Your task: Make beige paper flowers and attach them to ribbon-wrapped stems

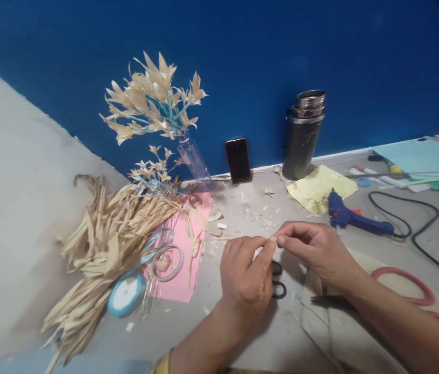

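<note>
My left hand [246, 272] and my right hand [315, 249] meet fingertip to fingertip above the grey table [243, 322]. Both pinch a tiny pale piece [272, 239], too small to name. Under the hands lie black-handled scissors [278, 280]. To the left are a heap of dried husk strips [103, 249], a pink sheet [186, 244], a blue ribbon spool [126, 294] and a clear tape ring [168, 262].
A glass vase [194, 158] with husk flowers [153, 101] stands against the blue wall, beside a propped phone [237, 160] and a steel flask [304, 135]. A blue glue gun [355, 219], its black cord [417, 228], yellow paper [318, 189] and coloured sheets [425, 156] lie right.
</note>
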`<state>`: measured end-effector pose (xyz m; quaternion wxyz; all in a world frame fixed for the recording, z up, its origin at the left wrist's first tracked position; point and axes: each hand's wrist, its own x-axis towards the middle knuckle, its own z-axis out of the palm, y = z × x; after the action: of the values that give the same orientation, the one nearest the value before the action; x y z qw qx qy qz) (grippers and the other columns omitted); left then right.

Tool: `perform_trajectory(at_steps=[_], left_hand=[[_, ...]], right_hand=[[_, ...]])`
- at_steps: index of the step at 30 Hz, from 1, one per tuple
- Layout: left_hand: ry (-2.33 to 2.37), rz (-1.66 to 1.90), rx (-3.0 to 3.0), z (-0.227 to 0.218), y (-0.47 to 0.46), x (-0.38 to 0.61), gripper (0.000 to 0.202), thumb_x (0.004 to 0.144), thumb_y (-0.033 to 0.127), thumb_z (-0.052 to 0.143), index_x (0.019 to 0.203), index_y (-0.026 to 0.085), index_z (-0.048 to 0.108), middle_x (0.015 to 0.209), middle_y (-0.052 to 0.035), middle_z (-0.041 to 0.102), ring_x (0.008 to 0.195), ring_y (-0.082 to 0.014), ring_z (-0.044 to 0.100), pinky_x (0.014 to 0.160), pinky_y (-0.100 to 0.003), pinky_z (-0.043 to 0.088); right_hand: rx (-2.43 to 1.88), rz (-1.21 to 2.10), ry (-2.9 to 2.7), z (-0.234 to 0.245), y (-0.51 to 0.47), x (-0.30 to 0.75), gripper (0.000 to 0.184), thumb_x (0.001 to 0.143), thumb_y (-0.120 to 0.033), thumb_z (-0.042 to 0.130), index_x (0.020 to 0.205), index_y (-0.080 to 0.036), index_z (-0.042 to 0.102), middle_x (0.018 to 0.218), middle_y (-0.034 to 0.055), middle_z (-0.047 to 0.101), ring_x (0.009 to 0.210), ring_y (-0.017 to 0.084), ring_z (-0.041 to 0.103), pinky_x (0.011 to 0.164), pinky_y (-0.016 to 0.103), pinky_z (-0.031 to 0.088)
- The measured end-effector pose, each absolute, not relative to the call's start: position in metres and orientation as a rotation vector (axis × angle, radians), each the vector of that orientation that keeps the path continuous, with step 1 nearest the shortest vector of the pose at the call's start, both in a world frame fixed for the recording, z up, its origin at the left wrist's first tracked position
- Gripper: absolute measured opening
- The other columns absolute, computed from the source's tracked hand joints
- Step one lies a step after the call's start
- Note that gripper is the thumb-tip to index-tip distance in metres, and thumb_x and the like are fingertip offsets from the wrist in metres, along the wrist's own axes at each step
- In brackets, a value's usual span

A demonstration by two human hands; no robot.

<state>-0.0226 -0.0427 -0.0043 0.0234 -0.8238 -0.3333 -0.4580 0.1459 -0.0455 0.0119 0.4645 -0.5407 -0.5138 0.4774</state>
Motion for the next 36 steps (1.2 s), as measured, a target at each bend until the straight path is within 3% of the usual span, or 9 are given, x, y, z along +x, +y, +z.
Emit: perform_trajectory(at_steps=[10, 15, 19, 22, 26, 31, 36], left_hand=[[-0.958, -1.524, -2.595, -0.006, -0.042, -0.025, 0.044, 0.081, -0.003, 0.055, 0.118, 0.019, 0.066, 0.097, -0.0102, 0.069, 0.091, -0.0213, 0.061, 0.078, -0.038, 0.053], [-1.036, -1.730, -2.705, -0.005, -0.045, -0.022, 0.041, 0.085, -0.002, 0.053, 0.114, 0.022, 0.070, 0.096, -0.0085, 0.070, 0.090, -0.0195, 0.064, 0.077, -0.035, 0.054], [-1.345, -1.950, -2.785, 0.000, -0.049, -0.019, 0.031, 0.086, 0.006, 0.057, 0.103, 0.025, 0.075, 0.094, -0.0055, 0.074, 0.088, -0.0187, 0.067, 0.076, -0.031, 0.055], [-1.921, -2.067, -2.788, 0.006, -0.050, -0.018, 0.018, 0.085, 0.015, 0.062, 0.093, 0.023, 0.077, 0.089, -0.0044, 0.075, 0.081, -0.0186, 0.069, 0.073, -0.030, 0.055], [-2.378, -1.941, -2.717, 0.013, -0.048, -0.017, 0.008, 0.081, 0.022, 0.067, 0.081, 0.019, 0.075, 0.074, -0.0027, 0.072, 0.070, -0.0173, 0.065, 0.068, -0.029, 0.052], [-2.057, -1.667, -2.713, 0.016, -0.048, -0.019, 0.009, 0.079, 0.018, 0.066, 0.071, 0.020, 0.068, 0.072, -0.0010, 0.069, 0.072, -0.0174, 0.062, 0.072, -0.029, 0.046], [-1.924, -1.544, -2.788, 0.014, -0.052, -0.020, 0.012, 0.084, 0.015, 0.059, 0.078, 0.020, 0.068, 0.079, -0.0025, 0.071, 0.078, -0.0187, 0.063, 0.073, -0.029, 0.046]], right_hand=[[-1.307, 1.111, -1.350, 0.011, -0.047, 0.148, 0.021, 0.080, -0.038, 0.064, 0.070, -0.020, 0.069, 0.068, 0.0010, 0.067, 0.065, 0.017, 0.058, 0.060, 0.026, 0.046], [-1.313, 1.105, -1.360, 0.013, -0.048, 0.147, 0.020, 0.079, -0.036, 0.062, 0.067, -0.021, 0.065, 0.063, -0.0005, 0.062, 0.062, 0.016, 0.054, 0.056, 0.025, 0.043], [-1.305, 1.136, -1.338, 0.012, -0.049, 0.147, 0.019, 0.078, -0.037, 0.060, 0.067, -0.021, 0.064, 0.062, -0.0007, 0.058, 0.062, 0.016, 0.053, 0.055, 0.025, 0.041], [-1.295, 1.144, -1.346, 0.014, -0.051, 0.145, 0.018, 0.078, -0.036, 0.059, 0.067, -0.021, 0.063, 0.062, -0.0005, 0.058, 0.060, 0.016, 0.052, 0.053, 0.025, 0.040], [-1.291, 1.066, -1.415, 0.016, -0.054, 0.140, 0.016, 0.079, -0.030, 0.057, 0.065, -0.021, 0.060, 0.062, -0.0006, 0.059, 0.057, 0.014, 0.050, 0.051, 0.024, 0.039], [-1.282, 0.730, -1.623, 0.010, -0.057, 0.137, 0.015, 0.082, -0.020, 0.055, 0.067, -0.021, 0.059, 0.065, -0.0005, 0.058, 0.058, 0.013, 0.049, 0.055, 0.025, 0.037], [-1.249, 0.429, -1.775, 0.000, -0.058, 0.136, 0.015, 0.086, -0.016, 0.052, 0.073, -0.021, 0.059, 0.073, 0.0027, 0.063, 0.066, 0.016, 0.055, 0.061, 0.028, 0.039]])
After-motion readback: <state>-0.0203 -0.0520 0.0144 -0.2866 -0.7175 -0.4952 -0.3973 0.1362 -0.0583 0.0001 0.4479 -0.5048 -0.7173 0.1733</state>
